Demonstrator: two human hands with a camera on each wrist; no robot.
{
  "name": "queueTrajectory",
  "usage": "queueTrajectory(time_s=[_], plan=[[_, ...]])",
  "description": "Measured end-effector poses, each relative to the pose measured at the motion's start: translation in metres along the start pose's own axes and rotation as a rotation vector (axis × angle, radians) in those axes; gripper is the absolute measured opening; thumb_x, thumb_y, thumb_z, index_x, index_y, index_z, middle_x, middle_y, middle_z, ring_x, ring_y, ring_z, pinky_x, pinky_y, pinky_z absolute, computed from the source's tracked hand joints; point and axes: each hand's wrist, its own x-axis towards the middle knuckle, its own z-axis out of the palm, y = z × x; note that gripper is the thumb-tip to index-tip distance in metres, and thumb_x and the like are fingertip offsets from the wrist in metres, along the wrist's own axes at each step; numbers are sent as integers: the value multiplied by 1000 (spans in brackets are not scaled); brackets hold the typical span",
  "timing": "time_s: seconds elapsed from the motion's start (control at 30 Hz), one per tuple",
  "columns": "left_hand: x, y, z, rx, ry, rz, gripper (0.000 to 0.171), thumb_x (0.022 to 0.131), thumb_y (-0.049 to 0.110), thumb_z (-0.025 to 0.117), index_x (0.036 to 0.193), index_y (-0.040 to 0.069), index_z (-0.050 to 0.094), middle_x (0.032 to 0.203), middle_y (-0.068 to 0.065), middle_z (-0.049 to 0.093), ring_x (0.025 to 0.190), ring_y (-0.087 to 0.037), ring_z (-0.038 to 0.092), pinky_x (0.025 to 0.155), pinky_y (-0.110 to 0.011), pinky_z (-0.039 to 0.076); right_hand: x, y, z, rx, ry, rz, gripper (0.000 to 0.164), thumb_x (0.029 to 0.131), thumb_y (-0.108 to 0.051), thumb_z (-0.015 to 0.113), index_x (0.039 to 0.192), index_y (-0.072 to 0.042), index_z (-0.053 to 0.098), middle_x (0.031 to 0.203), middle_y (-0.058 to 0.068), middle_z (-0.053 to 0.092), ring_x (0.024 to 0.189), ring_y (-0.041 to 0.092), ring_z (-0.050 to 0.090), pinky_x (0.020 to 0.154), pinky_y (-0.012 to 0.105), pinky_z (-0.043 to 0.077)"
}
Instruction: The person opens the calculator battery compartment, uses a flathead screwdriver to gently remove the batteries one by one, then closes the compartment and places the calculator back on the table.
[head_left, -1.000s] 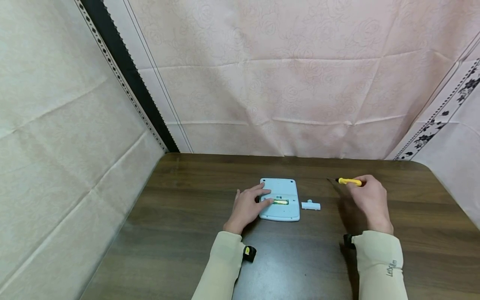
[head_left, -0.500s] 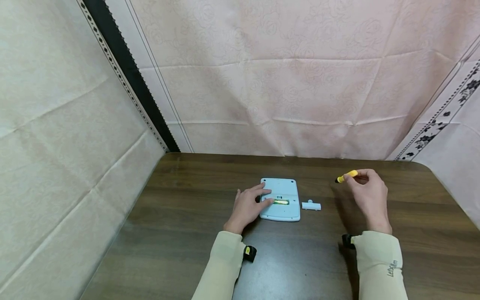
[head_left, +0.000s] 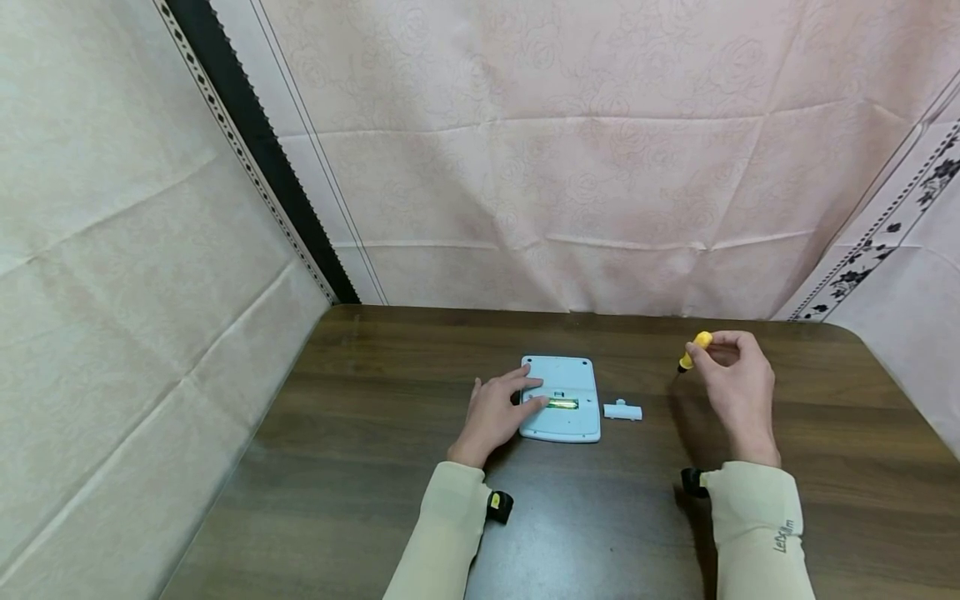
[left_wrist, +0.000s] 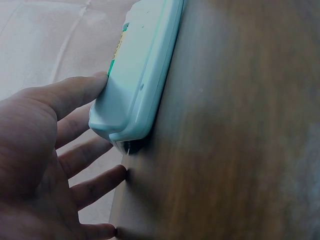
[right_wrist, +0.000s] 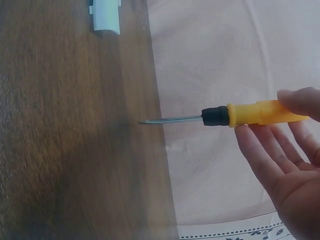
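Observation:
A flat light-blue device like a calculator (head_left: 562,427) lies on the table with its back up. In its uncovered battery slot a green-and-gold battery (head_left: 564,404) shows. My left hand (head_left: 491,415) rests on the device's left side, thumb near the battery and fingers stretched at the edge. Over the table's right part, my right hand (head_left: 738,392) pinches a screwdriver (right_wrist: 262,112) by its yellow handle. The screwdriver's metal shaft (right_wrist: 180,119) points down toward the tabletop in the head view. Between the device and the right hand lies the small light-blue battery cover (head_left: 622,412).
The brown wooden table (head_left: 360,467) has rounded far corners. Pale patterned cloth (head_left: 600,183) hangs behind its back edge, and more cloth (head_left: 112,333) hangs at the left. Black wrist cameras (head_left: 498,507) sit by both sleeves.
In my right hand the screwdriver has turned from lying nearly level, shaft to the left, to standing steeply with its shaft down. The left hand and the device have stayed put.

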Motion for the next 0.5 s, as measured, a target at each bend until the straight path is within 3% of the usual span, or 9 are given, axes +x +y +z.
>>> queueTrajectory(time_s=[0.5], plan=[[1,-1,1,7,2,-4,37,103,36,73,136,20,75,156,0,56,148,-25,47,122,-72,11,-2,-1,2,6,22,-62,43,102,-24,75,133,0,59,122,14,68,88,-6,57,71,12,46]])
